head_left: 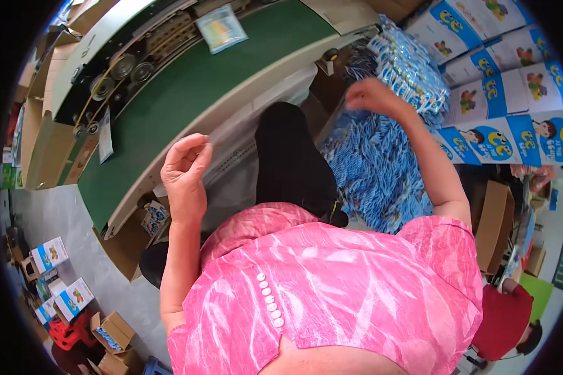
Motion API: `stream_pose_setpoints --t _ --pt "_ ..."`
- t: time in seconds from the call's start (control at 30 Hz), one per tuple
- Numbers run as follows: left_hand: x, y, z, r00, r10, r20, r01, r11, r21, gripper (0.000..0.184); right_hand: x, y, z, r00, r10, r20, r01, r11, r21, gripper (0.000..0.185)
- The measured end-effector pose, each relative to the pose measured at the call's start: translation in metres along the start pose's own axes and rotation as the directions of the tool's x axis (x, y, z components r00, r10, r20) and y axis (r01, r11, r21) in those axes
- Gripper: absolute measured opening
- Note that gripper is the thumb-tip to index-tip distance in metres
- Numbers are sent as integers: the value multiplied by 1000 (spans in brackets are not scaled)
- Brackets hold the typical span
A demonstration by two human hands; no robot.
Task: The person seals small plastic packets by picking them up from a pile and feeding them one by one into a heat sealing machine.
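Your left hand (186, 165) is up at the near edge of the smooth, matte green belt (281, 47); fingers loosely curled, grip released. Your right hand (374, 99) is out right, blurred, beside the stacked packets (413, 78); can't tell if its grip is clenched or loose, or if it's touching them. Stack is glossy film, flat pieces in layers, blue and white. Nearer you on the right, the blue heap (381, 169): thin striped strips, loose and tangled. One shiny, flat, four-sided packet (222, 29) lies at the belt's far edge. Printed white-and-blue cartons (481, 81), boxy, far right. Brown cardboard box (495, 225) right. Your black trousers (291, 150) sit between belt and heap.
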State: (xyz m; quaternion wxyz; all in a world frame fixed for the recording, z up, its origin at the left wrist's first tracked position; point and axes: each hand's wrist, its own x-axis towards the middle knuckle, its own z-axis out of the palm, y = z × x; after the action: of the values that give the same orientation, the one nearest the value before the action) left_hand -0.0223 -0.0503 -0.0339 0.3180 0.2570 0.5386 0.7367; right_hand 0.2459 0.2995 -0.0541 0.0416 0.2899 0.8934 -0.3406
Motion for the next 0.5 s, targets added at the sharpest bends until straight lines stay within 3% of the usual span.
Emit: stream_pose_setpoints --t 0.07,0.1,0.2,0.23,0.33,0.5 --pt "-3 -8 2 1000 -20 1 20 1000 8 20 -17 29 24 955 -264 132 294 897 -330 37" --pt "-5 -12 4 999 -38 19 38 999 8 20 -22 36 31 957 -259 134 289 902 -319 37" --pt "-7 -18 10 996 -73 58 72 997 20 20 -23 15 40 841 -349 412 499 796 -343 47" --pt "-8 -19 14 994 -93 58 93 996 13 20 -21 7 42 843 -350 408 495 802 -335 47" --pt "-10 -21 22 989 -134 63 134 991 9 20 -16 -11 46 736 -132 664 551 687 -474 53" --pt "-13 -24 27 983 -164 84 160 986 56 20 -4 49 84 780 -178 600 530 698 -481 47"
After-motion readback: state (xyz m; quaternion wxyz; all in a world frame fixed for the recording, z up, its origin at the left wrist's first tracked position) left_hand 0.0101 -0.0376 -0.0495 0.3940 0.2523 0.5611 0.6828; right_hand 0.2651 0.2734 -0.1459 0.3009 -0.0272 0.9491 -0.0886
